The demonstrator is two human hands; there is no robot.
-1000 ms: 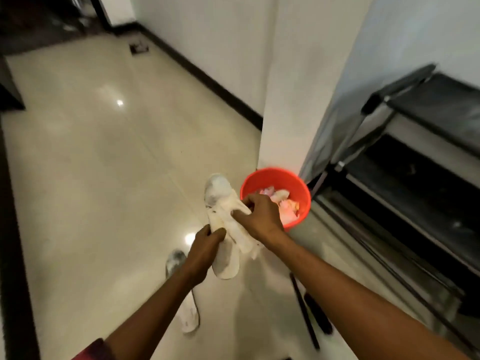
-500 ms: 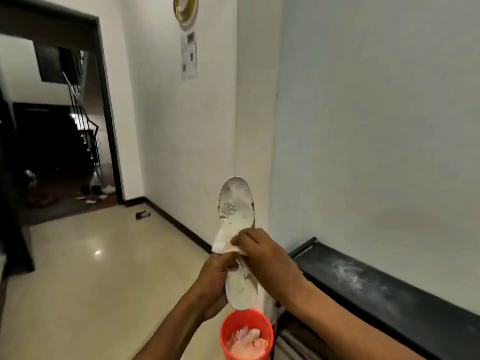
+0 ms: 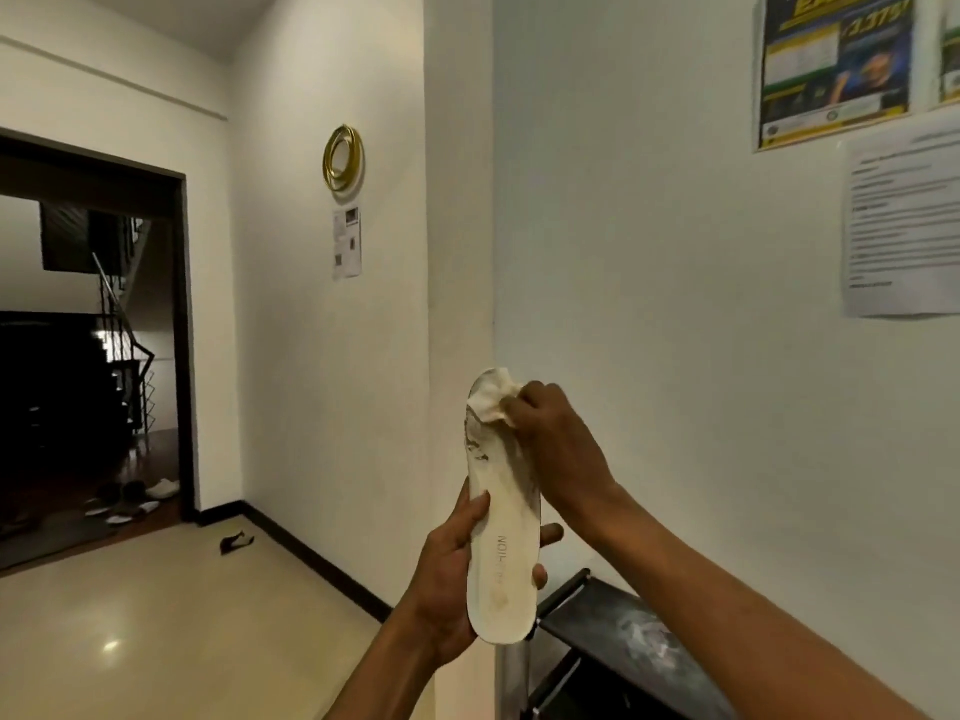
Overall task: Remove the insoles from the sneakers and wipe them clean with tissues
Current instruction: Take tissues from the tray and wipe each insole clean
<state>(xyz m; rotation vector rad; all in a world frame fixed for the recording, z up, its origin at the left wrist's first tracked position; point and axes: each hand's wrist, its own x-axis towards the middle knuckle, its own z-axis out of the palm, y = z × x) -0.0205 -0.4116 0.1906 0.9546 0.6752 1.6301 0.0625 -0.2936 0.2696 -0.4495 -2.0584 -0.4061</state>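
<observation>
A white insole (image 3: pixel 498 537) stands upright in front of me, heel end down, with grey dirt smears on its upper half. My left hand (image 3: pixel 447 579) grips its lower half from the left, fingers wrapped behind. My right hand (image 3: pixel 556 439) presses a crumpled white tissue (image 3: pixel 493 400) against the toe end. No sneaker is in view.
A black metal shoe rack (image 3: pixel 623 631) stands low at the right against the white wall. A wall corner runs just behind the insole. Glossy cream floor (image 3: pixel 156 615) spreads to the left, toward a dark doorway (image 3: pixel 88 356) with shoes (image 3: pixel 135 498) at its threshold.
The view has swung up from the floor, so the red bin has left the frame. The insole is held higher, and my right hand with the tissue has moved up from its middle to the toe end.
</observation>
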